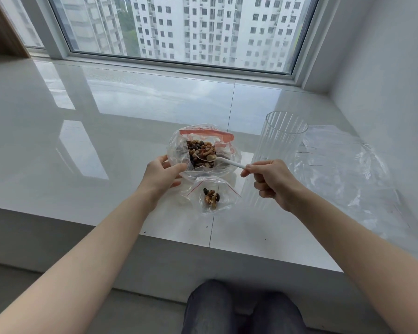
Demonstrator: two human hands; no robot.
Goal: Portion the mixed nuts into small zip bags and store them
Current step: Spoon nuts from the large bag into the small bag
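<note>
Knees: a person's knees [241,307] in dark trousers sat nearest, at the bottom edge, in front of the white sill [106,131].
Small bag: the small zip bag [211,197] lay flat on the sill's near edge, between the two hands, a little heap of nuts [211,195] inside it. Its mouth seemed to face the big bag, probably to keep each spoon trip short.
Left hand: the left hand [163,173] pinched the near-left rim of the big bag [204,148], likely to hold the mouth wide for scooping.
Right hand: the right hand [273,182] gripped the end of the white spoon [217,161], fingers curled round the handle; the bowl reached left into the big bag, loaded.
Mixed nuts: the mixed nuts [200,150] showed brown, tan and dark, most of them in the big bag, whose red zip strip lay on the far side.
Cup: a clear ribbed cup [279,150] stood just right of the bags, holding nothing, perhaps there for storing.
Spare plastic: a flat sheet of clear plastic [343,165] lay further right; whether it was more bags I could not tell.
</note>
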